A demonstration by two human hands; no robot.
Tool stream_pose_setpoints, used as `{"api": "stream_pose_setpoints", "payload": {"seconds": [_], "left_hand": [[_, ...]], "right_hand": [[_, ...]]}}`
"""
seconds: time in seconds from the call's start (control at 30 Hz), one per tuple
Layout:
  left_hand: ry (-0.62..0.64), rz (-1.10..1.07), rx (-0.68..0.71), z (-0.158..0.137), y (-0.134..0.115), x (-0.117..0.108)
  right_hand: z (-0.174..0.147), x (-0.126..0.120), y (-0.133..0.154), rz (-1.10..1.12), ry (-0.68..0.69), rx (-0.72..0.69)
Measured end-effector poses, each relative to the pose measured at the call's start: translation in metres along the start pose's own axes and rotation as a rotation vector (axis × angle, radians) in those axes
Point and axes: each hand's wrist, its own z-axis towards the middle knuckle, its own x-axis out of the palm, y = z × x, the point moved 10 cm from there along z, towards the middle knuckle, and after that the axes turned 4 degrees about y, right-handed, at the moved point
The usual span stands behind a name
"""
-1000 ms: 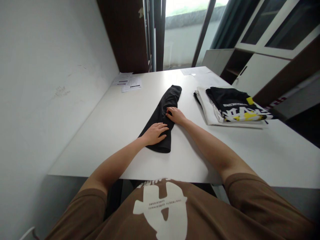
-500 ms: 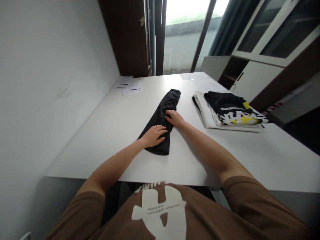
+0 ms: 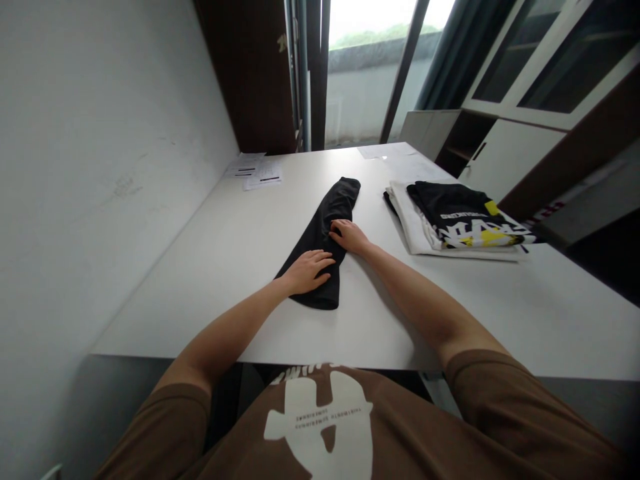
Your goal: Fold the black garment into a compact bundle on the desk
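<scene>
Across the middle of the smooth white tabletop [image 3: 225, 267], seen from the head camera, lay a black cloth [image 3: 320, 223], matte and soft, folded into a long flat shape that was broad near the wearer, narrower at the far end and slightly rumpled along its upper half. Its long axis slanted, the narrow end pointing to about one o'clock and the broad end to seven. On the near half the left hand [image 3: 311, 272] rested palm down, fingers a little spread and thumb held away from them. Toward two o'clock from it, just apart, the right hand [image 3: 349, 236] lay over the cloth's right edge, fingers curled; whether they pinched the fabric could not be told. Toward three o'clock from the cloth sat a black garment [image 3: 450, 200] with white lettering and yellow patches, folded on a white garment [image 3: 407, 220]. Between ten and eleven lay thin printed papers [image 3: 263, 175].
</scene>
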Motion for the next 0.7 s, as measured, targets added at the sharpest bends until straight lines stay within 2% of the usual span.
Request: {"api": "stream_pose_setpoints", "payload": {"seconds": [0.7], "left_hand": [[0.005, -0.004, -0.001, -0.0008, -0.0009, -0.0016]], "right_hand": [[-0.0006, -0.0013, 0.0014, 0.010, 0.001, 0.007]]}}
